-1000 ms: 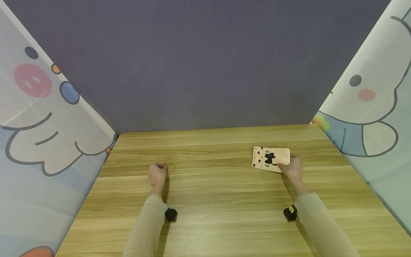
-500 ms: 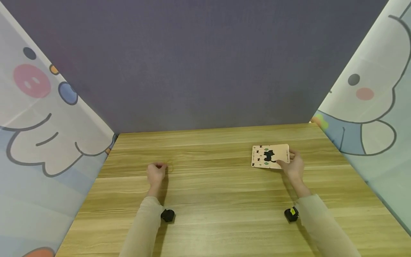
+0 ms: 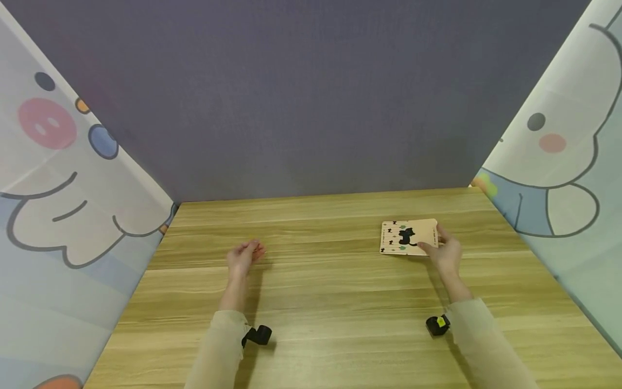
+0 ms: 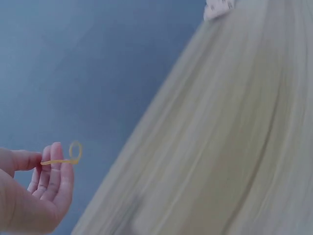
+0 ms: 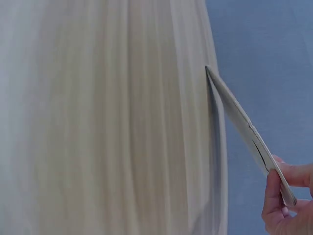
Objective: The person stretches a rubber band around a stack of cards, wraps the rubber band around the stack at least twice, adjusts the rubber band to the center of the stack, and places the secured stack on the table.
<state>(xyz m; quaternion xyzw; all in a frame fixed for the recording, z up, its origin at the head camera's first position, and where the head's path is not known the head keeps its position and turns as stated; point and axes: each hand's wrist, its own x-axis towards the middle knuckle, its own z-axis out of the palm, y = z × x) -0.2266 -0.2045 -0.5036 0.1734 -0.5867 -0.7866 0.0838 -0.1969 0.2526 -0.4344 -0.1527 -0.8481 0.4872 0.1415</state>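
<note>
Between the thumb and fingers of my left hand (image 3: 240, 261) is a thin yellow rubber band (image 4: 61, 160). In the left wrist view one end of the band makes a small loop beyond the fingertips; the head view barely shows it. My right hand (image 3: 446, 256) pinches a cream notebook (image 3: 408, 236) by its right edge, thumb on top and fingers beneath. Its cover carries a black cat, stripes and small green shapes. Seen from the right wrist, the notebook is thin and slants, with its far edge at or near the tabletop.
A wood-grain table (image 3: 316, 302) lies under both hands. Behind it rises a dark grey panel (image 3: 311, 108). Cartoon-printed cloths (image 3: 44, 173) hang at the left and right sides. Black wrist devices (image 3: 261, 335) sit beside both sleeves.
My left hand has turned and lifted slightly, its fingers now more spread, with the rubber band still pinched. The notebook's near right side has risen a little in my right hand, which otherwise barely moved.
</note>
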